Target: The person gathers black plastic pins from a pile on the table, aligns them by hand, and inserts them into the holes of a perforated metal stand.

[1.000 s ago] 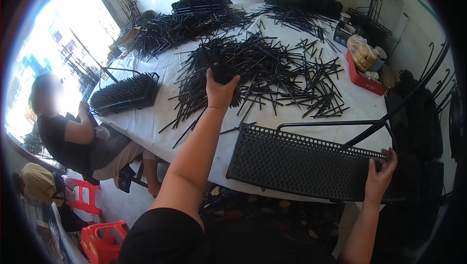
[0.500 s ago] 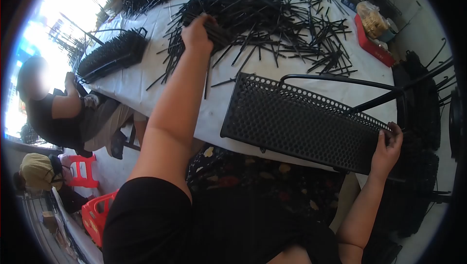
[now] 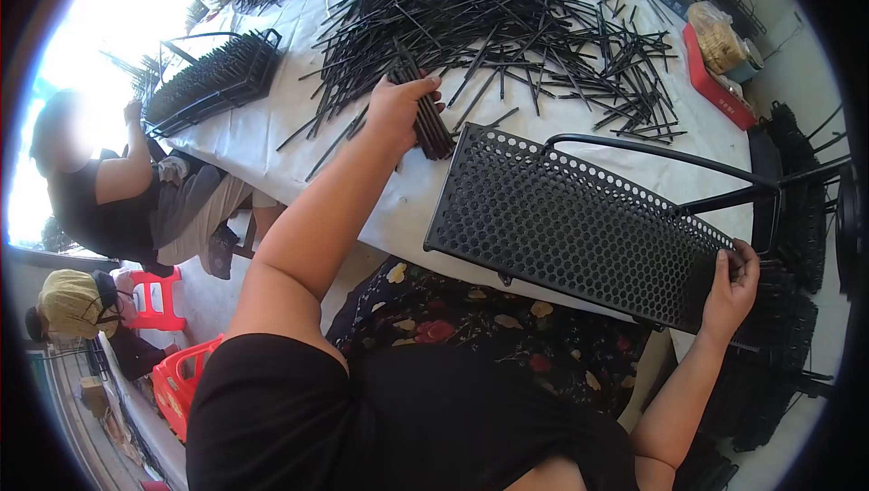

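My left hand (image 3: 398, 113) is closed round a bundle of thin black sticks (image 3: 433, 132), held above the near edge of a large pile of the same sticks (image 3: 453, 16). To the right of the bundle, a black perforated metal tray (image 3: 579, 228) with a tubular handle frame (image 3: 670, 149) lies slanted at the table's near edge. The tray's holes look unfilled. My right hand (image 3: 731, 296) grips the tray's right end, thumb on the near side and fingers over the rim.
A similar rack (image 3: 217, 84) packed with upright sticks stands at the table's left, beside a seated person (image 3: 104, 183). A red box (image 3: 720, 84) holding a bagged item stands at the right edge. Red stools (image 3: 158, 299) are on the floor at left. Dark racks (image 3: 787, 328) crowd the right.
My left hand has drawn back from the pile toward me and slightly right, bringing the bundle of sticks with it. My right hand stays on the tray's end.
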`<state>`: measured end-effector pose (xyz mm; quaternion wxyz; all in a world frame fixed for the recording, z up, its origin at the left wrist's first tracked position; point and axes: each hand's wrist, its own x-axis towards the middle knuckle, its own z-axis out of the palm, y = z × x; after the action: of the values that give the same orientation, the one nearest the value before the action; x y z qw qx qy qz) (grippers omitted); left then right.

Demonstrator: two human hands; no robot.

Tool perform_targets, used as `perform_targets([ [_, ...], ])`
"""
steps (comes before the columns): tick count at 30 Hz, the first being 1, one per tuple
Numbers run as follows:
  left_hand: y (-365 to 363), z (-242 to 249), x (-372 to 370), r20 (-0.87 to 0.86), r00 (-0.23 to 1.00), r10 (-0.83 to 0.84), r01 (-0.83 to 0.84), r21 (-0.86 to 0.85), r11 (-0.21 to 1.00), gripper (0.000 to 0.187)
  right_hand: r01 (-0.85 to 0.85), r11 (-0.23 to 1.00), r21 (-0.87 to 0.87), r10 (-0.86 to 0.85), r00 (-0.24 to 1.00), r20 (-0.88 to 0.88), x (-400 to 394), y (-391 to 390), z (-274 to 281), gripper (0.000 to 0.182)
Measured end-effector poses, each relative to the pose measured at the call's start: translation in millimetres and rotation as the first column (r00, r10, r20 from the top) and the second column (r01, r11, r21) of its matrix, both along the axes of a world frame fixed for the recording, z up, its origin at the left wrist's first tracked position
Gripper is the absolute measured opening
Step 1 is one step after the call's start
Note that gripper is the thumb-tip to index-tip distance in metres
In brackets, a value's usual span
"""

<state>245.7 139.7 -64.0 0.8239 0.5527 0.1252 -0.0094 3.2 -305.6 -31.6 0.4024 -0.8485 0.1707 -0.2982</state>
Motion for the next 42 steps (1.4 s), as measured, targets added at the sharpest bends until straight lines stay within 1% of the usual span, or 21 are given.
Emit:
perform_targets([
  [1, -2.7, -2.6, 6.8, 0.000, 1.000, 0.001, -0.001, -0.005, 1.000, 0.023, 0.008, 1.000, -0.015, -0.008, 1.000, 0.002, 0.1, 0.1, -0.3, 0.028],
  [3, -7.1, -7.4, 28.5, 0.267, 0.964, -0.008, -0.057, 0.236, 0.970, 0.031, 0.015, 0.999, -0.030, -0.015, 1.000, 0.004, 0.5, 1.0, -0.1, 0.027],
  [5, -15.0, -1.3, 50.6, 0.469, 0.873, 0.135, -0.342, 0.391, 0.854, 0.033, 0.023, 0.999, -0.038, -0.022, 1.000, 0.021, 1.4, 2.3, 0.1, 0.027],
  [7, -19.4, 4.3, 73.0, 0.611, 0.747, 0.263, -0.577, 0.399, 0.712, 0.030, 0.021, 1.000, -0.017, -0.021, 0.999, 0.028, 2.1, 4.1, 0.7, 0.026],
  [8, -17.7, 0.6, 82.7, 0.559, 0.773, 0.298, -0.480, 0.209, 0.852, 0.028, 0.022, 1.000, 0.005, -0.022, 0.999, 0.034, 1.2, 4.3, 1.1, 0.026],
  [10, -24.6, 20.6, 69.9, 0.405, 0.864, 0.299, -0.267, -0.137, 0.954, 0.021, 0.033, 0.999, 0.010, -0.033, 0.999, 0.030, 0.2, 4.3, 1.3, 0.025],
  [12, -22.0, 34.4, 51.2, 0.203, 0.974, 0.097, -0.070, -0.136, 0.988, 0.020, 0.037, 0.999, 0.021, -0.038, 0.999, 0.024, -0.5, 3.4, 1.2, 0.024],
  [14, -16.2, 37.0, 43.5, 0.088, 0.959, -0.268, 0.246, 0.203, 0.948, 0.021, 0.031, 0.999, -0.026, -0.032, 0.999, -0.038, -0.1, 3.0, 2.9, 0.023],
  [16, -18.1, 45.3, 32.9, -0.136, 0.854, -0.503, 0.481, 0.576, 0.661, 0.028, 0.030, 0.996, -0.081, -0.035, 0.998, -0.060, 1.3, 6.4, 6.4, 0.023],
  [19, -30.2, 45.9, 29.1, -0.416, 0.692, -0.590, 0.631, 0.746, 0.214, 0.041, 0.015, 0.986, -0.164, -0.029, 0.996, -0.081, 1.2, 3.5, 5.0, 0.025],
  [22, -44.4, 33.8, 34.5, -0.485, 0.628, -0.609, 0.515, 0.845, -0.142, 0.062, 0.003, 0.985, -0.173, -0.012, 0.998, -0.055, -0.1, -4.5, -2.4, 0.027],
  [23, -50.6, 32.0, 36.2, -0.483, 0.626, -0.612, 0.514, 0.846, -0.143, 0.062, 0.000, 0.987, -0.159, -0.004, 1.000, -0.027, 0.0, -6.1, -4.1, 0.029],
  [25, -61.6, 30.8, 39.1, -0.583, 0.556, -0.593, 0.382, 0.813, -0.441, 0.062, 0.010, 0.987, -0.160, -0.010, 1.000, 0.002, 1.8, -2.3, -3.1, 0.029],
  [26, -64.1, 29.1, 42.4, -0.617, 0.544, -0.569, 0.384, 0.786, -0.485, 0.060, 0.016, 0.987, -0.161, -0.011, 1.000, 0.028, 1.7, -1.1, -2.4, 0.029],
  [30, -64.3, 35.2, 40.3, -0.629, 0.519, -0.579, 0.366, 0.775, -0.515, 0.054, 0.023, 0.986, -0.163, -0.023, 1.000, 0.003, 0.8, -3.6, -3.7, 0.031],
  [32, -58.9, 25.1, 45.9, -0.578, 0.547, -0.606, 0.234, 0.800, -0.552, 0.041, 0.019, 0.980, -0.196, -0.010, 0.999, 0.048, 2.3, -2.3, -2.8, 0.030],
  [33, -56.7, 28.1, 43.0, -0.580, 0.546, -0.604, 0.236, 0.799, -0.553, 0.041, 0.018, 0.981, -0.195, -0.009, 0.999, 0.047, 1.9, -1.7, -2.0, 0.030],
  [35, -50.7, 34.5, 36.9, -0.469, 0.656, -0.592, 0.153, 0.850, -0.504, 0.026, -0.002, 0.982, -0.187, -0.003, 1.000, -0.025, 0.8, -1.6, 0.2, 0.029],
  [38, -34.8, 33.5, 44.8, -0.348, 0.757, -0.553, -0.009, 0.841, -0.541, 0.023, -0.012, 0.969, -0.248, -0.020, 0.991, -0.129, -0.5, -4.2, 1.7, 0.027],
  [40, -19.9, 30.8, 58.7, -0.231, 0.847, -0.479, -0.066, 0.848, -0.526, 0.023, -0.012, 0.975, -0.224, -0.003, 0.998, -0.063, 0.5, -2.2, -0.8, 0.027],
  [42, -3.3, 33.2, 64.8, -0.189, 0.855, -0.482, -0.094, 0.859, -0.504, 0.023, -0.010, 0.980, -0.199, 0.012, 1.000, 0.006, 2.4, -2.2, -2.5, 0.027],
])
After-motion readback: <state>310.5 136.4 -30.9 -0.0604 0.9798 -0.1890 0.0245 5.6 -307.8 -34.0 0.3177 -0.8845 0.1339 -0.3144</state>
